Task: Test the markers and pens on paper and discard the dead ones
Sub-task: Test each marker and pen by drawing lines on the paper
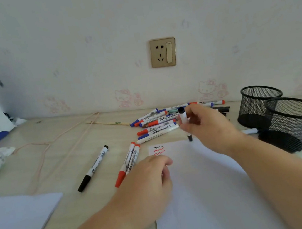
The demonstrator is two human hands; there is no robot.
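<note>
My right hand grips a black whiteboard marker upright, with its dark lower end at the top edge of the white paper. Whether that end is capped I cannot tell. The paper's top left corner carries one black squiggle and red squiggles. My left hand rests on the paper's left edge, fingers curled, holding nothing I can see. Two red markers lie just left of it. A capped black marker lies further left. A pile of blue, red and black markers sits behind the paper.
Two black mesh pen cups stand at the right, with a blue marker lying at their base. A paper stack lies front left. A beige cord, a wooden ruler, tissues and a blue-white bag are at the left.
</note>
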